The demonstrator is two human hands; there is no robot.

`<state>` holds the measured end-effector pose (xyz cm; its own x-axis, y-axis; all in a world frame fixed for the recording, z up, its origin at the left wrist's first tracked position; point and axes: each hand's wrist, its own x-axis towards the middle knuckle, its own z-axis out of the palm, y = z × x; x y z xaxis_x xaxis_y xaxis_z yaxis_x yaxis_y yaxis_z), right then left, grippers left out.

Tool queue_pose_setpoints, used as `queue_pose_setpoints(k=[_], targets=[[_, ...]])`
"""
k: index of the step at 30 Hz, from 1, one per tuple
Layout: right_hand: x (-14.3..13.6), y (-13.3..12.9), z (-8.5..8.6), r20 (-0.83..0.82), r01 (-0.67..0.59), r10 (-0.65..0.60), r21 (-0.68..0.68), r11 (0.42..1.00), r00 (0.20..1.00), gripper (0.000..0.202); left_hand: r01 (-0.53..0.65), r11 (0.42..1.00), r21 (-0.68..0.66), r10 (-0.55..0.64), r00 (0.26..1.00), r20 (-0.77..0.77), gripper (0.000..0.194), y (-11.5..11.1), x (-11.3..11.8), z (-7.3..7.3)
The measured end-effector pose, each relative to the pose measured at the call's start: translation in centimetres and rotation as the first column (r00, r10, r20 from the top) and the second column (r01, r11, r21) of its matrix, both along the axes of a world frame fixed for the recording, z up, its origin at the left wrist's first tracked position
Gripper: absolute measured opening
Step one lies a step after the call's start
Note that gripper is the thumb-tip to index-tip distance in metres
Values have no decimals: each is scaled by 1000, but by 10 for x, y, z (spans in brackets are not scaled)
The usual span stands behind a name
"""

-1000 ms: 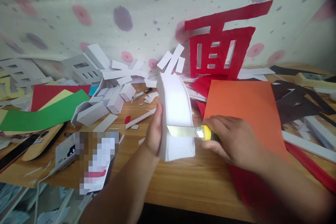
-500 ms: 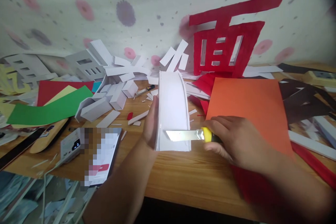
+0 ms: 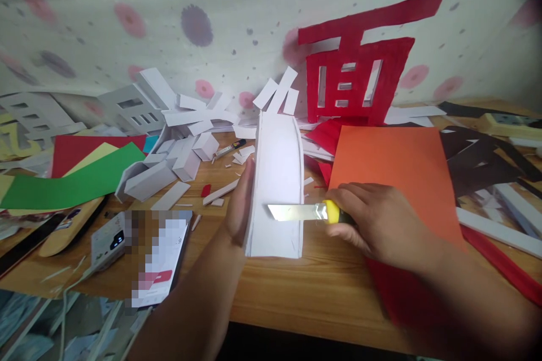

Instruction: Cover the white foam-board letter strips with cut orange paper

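Note:
A long white foam-board piece (image 3: 277,169) with raised side edges stands tilted above the table in the middle of the view. My left hand (image 3: 240,203) grips it along its left side, and most of those fingers are hidden behind it. In my right hand (image 3: 366,220) is a utility knife (image 3: 332,212) with a yellow collar, its broad blade pointing left. The blade lies across the lower part of the white piece from its right edge; whether it touches the surface I cannot tell.
A red cut-out character (image 3: 359,73) stands at the back, with an orange sheet (image 3: 393,180) before it on the right. White foam offcuts (image 3: 178,158), a green sheet (image 3: 71,177) and a phone (image 3: 165,259) lie to the left. A second cutter (image 3: 231,148) lies behind.
The lower end of the white piece has come lower and nearer. The knife blade now sits slightly higher up on it. The whole view has shifted a little.

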<state>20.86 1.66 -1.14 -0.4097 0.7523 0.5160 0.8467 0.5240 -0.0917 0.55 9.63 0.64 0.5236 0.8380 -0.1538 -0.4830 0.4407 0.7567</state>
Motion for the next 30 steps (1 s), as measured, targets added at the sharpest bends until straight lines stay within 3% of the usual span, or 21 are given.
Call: queue_pose_setpoints(k=[4,13,23,26,30], targets=[[4,0,3,-32,7,-7,-3,1000,999,49,-13,1000,6,13,1000,0,43,5,5,2],[5,0,5,-15,31,-30,31,999,999,53,57,997,-48,-56,998,12,59,-4,-1,4],[17,0,9,-57,119,-119,-9,993,991,45,65,997,-42,-64,998,13,36,1,-1,-4],[18,0,7,-45,142,-141,16,990,989,47,84,996,-42,-84,996,-2,37,-1,-2,-4],[21,2,6,-27,148,-147,27,989,989,53,130,991,-40,-131,991,-17,56,-9,-5,-4]])
